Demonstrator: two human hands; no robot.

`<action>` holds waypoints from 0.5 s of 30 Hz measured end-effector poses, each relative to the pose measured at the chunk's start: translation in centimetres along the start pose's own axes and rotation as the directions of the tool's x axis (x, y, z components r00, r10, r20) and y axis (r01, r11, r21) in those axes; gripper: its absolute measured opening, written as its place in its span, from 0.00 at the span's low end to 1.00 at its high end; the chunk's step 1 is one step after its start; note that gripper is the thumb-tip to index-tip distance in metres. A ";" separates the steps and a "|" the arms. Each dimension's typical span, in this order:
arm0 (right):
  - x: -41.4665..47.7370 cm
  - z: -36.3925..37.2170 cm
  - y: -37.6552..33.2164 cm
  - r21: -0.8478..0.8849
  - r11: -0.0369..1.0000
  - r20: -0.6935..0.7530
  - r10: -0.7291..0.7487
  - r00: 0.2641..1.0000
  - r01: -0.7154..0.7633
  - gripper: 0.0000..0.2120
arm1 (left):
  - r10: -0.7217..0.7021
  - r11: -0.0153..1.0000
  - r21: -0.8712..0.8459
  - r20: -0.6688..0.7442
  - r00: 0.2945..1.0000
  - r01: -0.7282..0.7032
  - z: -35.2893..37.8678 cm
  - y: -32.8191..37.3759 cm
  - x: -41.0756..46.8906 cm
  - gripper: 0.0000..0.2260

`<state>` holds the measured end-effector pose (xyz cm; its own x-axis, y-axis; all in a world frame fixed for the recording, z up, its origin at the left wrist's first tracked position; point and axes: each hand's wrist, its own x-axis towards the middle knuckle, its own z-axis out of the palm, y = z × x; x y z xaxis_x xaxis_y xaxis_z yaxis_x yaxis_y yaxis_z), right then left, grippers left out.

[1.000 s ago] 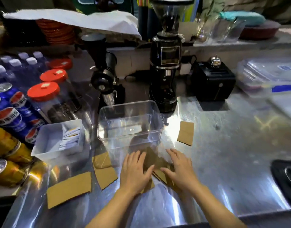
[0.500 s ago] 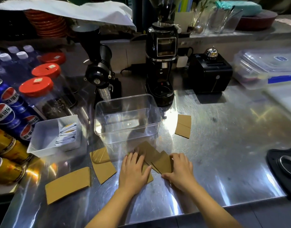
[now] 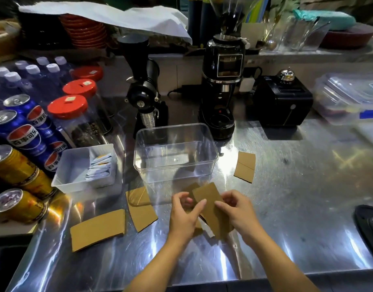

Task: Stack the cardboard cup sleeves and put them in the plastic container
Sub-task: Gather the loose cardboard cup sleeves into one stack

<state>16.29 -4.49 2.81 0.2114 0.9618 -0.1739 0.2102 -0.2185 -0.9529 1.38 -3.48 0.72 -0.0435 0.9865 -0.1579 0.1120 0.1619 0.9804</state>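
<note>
A small bunch of brown cardboard cup sleeves [image 3: 208, 199] is lifted just above the steel counter, in front of the clear plastic container [image 3: 175, 165]. My left hand [image 3: 184, 216] pinches its left edge and my right hand [image 3: 238, 209] grips its right side. The container holds nothing. Loose sleeves lie flat on the counter: one [image 3: 98, 229] at the front left, two overlapping [image 3: 140, 207] beside the container's near left corner, and one [image 3: 244, 166] to the container's right.
A white tray of sachets [image 3: 76, 167] sits left of the container, with soda cans [image 3: 19, 133] and red-lidded jars [image 3: 76, 114] beyond it. Two black grinders [image 3: 221, 85] and a black box [image 3: 283, 100] stand behind. A dark object [image 3: 369, 224] lies at the right edge.
My hands had been pressing flat on overlapping sleeves on the counter. They have gathered them together and lifted the bunch up between both hands.
</note>
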 end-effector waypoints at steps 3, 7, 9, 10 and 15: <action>0.0 1.4 -0.4 0.050 0.999 0.059 0.001 0.998 -0.004 0.08 | -0.130 0.960 -0.246 0.040 0.991 0.136 0.2 0.0 0.2 0.17; 0.6 2.7 -0.7 0.055 0.998 0.121 0.007 0.993 -0.014 0.07 | -0.190 0.901 -0.387 0.048 0.981 0.194 -0.7 0.1 0.3 0.11; 0.9 3.3 -0.8 0.042 0.999 0.141 0.001 0.990 -0.007 0.06 | -0.247 0.845 -0.479 0.046 0.968 0.239 -1.2 0.3 0.4 0.08; 1.1 3.5 -0.8 0.030 1.000 0.136 -0.006 0.991 0.002 0.06 | -0.298 0.808 -0.524 0.032 0.954 0.270 -1.5 0.4 0.5 0.07; 2.5 4.0 0.2 -0.223 0.975 -0.002 -0.018 1.000 0.017 0.07 | -0.377 0.656 -0.674 0.099 0.921 0.340 -3.8 1.0 0.8 0.11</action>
<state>13.08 -1.51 1.18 0.2094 0.9653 -0.1560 0.4214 -0.2330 -0.8764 -2.34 -2.66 2.04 0.0157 0.8502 -0.5262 -0.6103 0.4250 0.6685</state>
